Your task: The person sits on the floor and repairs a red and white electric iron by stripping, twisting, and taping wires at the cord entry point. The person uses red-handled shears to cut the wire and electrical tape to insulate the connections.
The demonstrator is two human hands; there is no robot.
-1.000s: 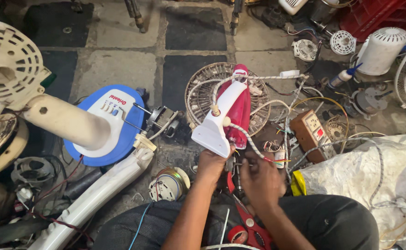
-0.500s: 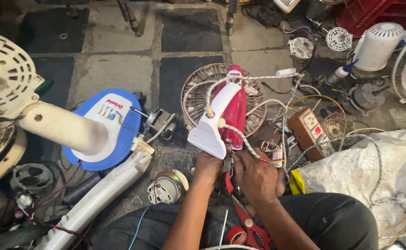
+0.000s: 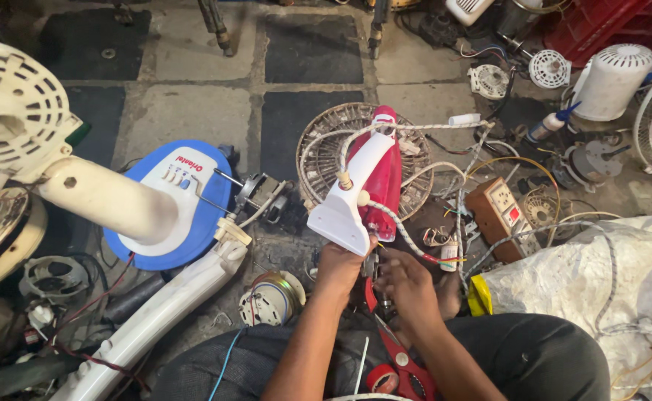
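A red and white clothes iron is held up on end in front of me, nose pointing away. My left hand grips its white rear end from below. My right hand is at the iron's back, fingers pinched around the small wires beside its braided white cord. Red-handled scissors lie on my lap under my right wrist.
A blue fan base with a white column lies at left beside a small motor. A wire fan guard sits under the iron. A brown socket box and a white sack are at right. Fan parts crowd the tiled floor.
The iron has tilted slightly and my right hand has shifted in closer to its rear end, by the cord entry. My left hand keeps its grip.
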